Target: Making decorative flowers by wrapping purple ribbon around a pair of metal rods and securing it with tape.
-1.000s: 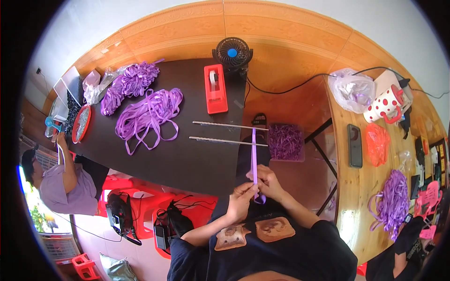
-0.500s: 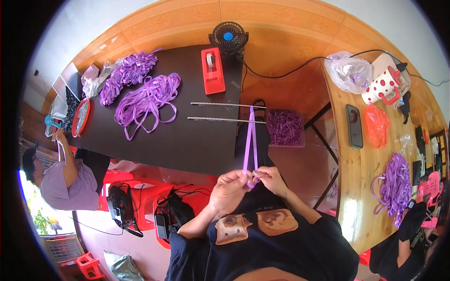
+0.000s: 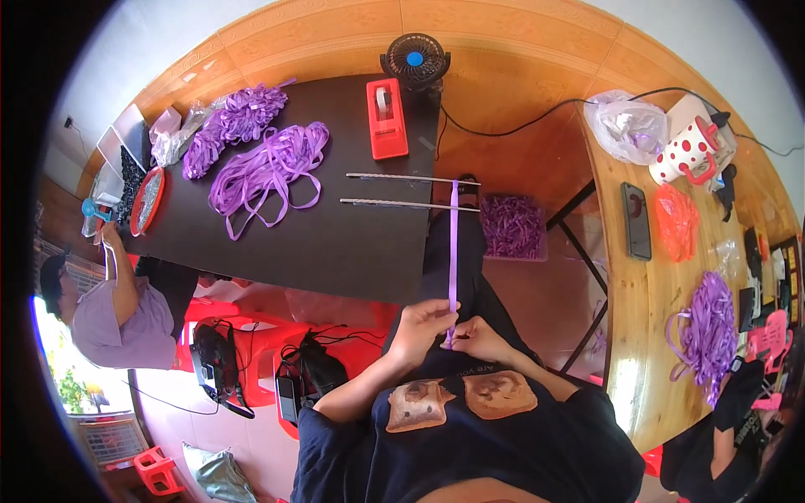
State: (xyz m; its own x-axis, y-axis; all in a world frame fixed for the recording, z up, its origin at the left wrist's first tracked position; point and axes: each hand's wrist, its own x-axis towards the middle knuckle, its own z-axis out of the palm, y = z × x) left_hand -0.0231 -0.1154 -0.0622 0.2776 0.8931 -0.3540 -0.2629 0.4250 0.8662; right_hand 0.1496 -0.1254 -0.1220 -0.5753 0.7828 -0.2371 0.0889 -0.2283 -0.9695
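A narrow purple ribbon runs taut from two thin metal rods at the black table's near edge down to my hands. My left hand pinches the ribbon's lower end near my lap. My right hand holds the same end just beside it, fingers closed on the strip. The ribbon loops over the rods at its far end.
On the table lie a pile of purple ribbons, a red tape dispenser and a small black fan. A tray of purple pieces sits beside my knee. Another person sits at left. A wooden bench at right carries a phone, a mug and bags.
My hands have drawn back toward my body, pulling the ribbon longer and straight from the rods. The view has shifted slightly downward.
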